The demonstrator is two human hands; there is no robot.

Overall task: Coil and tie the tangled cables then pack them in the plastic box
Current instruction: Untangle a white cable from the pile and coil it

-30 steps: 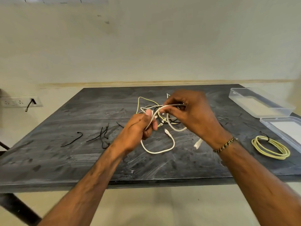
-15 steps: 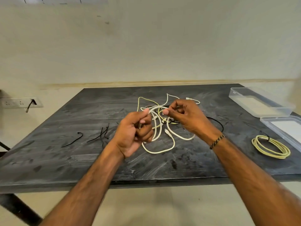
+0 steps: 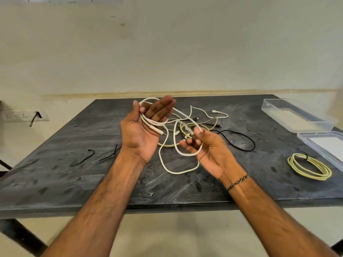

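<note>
while both hands [image 3: 178, 138] loosely cradle white cable [image 3: 178, 169] loops: tangled cables [image 3: 200, 125], black ties [image 3: 83, 157], coiled yellow cable [image 3: 309, 166], plastic box [image 3: 297, 117] beside

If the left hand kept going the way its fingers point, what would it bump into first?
Probably nothing on the table: the left hand, draped with white cable, points up and away toward the far edge and the wall. Depth is hard to judge.

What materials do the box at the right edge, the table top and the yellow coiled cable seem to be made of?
The box looks like clear, slightly frosted plastic: the table shows through its walls. The table top seems to be dark stone or laminate, matte, with pale smears; I cannot tell which. The yellow coiled cable has a dull surface, perhaps braided fabric or rubbery plastic.
</note>
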